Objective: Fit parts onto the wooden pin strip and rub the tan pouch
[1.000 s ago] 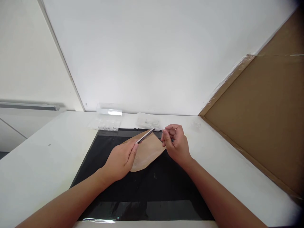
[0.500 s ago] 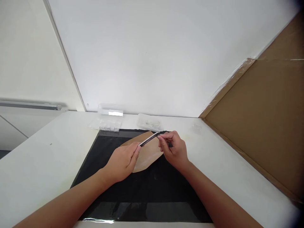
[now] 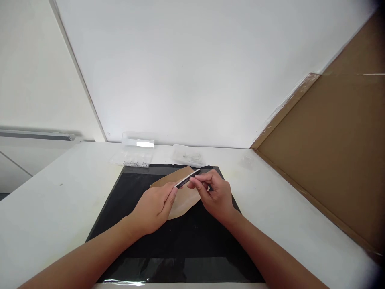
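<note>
My left hand [image 3: 155, 204] is closed on one end of a nail file [image 3: 187, 179], a slim dark strip with a pale edge and rounded tip. The file slants up to the right. Thumb and fingertips of my right hand [image 3: 215, 193] are pinched together against the file's dark face, near its middle. Whether something small sits between them is hidden. Below both hands lies a sheet of brown paper [image 3: 180, 204] with angled corners, resting on a black mat [image 3: 180, 241].
Behind the mat, a clear plastic case [image 3: 136, 154] stands with its lid up, beside a translucent packet [image 3: 189, 155] with pale contents. A small clear piece [image 3: 247, 161] lies at the right. A cardboard panel [image 3: 325, 160] borders the white table [image 3: 270, 224].
My right hand has slid down and left along the nail file, from its far tip toward its middle. The left hand keeps its hold. The whole view has shifted slightly.
</note>
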The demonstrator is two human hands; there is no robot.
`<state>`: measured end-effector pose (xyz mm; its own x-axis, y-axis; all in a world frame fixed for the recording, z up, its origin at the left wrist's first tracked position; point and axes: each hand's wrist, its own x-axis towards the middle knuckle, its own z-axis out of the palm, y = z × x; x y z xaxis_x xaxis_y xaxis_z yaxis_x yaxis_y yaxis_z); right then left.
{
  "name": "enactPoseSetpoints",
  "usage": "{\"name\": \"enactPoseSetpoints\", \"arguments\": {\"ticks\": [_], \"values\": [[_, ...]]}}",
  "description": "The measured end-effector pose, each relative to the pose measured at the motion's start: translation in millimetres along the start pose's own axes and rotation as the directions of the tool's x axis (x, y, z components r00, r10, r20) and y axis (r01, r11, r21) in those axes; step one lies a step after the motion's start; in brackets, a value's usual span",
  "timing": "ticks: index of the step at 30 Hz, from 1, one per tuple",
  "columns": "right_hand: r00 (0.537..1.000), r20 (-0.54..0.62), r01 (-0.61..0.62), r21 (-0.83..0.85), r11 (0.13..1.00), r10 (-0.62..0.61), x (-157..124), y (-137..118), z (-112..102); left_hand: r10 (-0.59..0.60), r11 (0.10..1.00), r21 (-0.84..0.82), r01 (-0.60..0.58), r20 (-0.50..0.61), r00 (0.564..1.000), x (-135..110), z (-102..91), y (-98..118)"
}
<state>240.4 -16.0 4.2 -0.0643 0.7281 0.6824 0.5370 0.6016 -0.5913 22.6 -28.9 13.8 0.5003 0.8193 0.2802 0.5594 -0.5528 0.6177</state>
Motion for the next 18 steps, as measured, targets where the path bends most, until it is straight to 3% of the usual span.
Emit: {"name": "enactPoseSetpoints", "arguments": {"ticks": [10,16,18], "values": [[0.992,-0.102,-0.075,-0.039,0.996,0.071,2.1,7.0,-5.6,0.014,1.0,0.013,-0.014,-0.002,1.0,-0.6,0.7,-1.1],[0.998,0.05,-0.026,-0.059,0.998,0.029,-0.1,-3.3,-2.1,0.036,0.999,0.027,-0.036,-0.01,0.999,-0.8,1.1,-1.1],[0.999,0.042,-0.025,-0.087,0.996,0.028,1.0,-3.1,-2.4,0.036,0.999,0.027,-0.036,-0.009,0.999,-0.9,1.0,-0.8]]}}
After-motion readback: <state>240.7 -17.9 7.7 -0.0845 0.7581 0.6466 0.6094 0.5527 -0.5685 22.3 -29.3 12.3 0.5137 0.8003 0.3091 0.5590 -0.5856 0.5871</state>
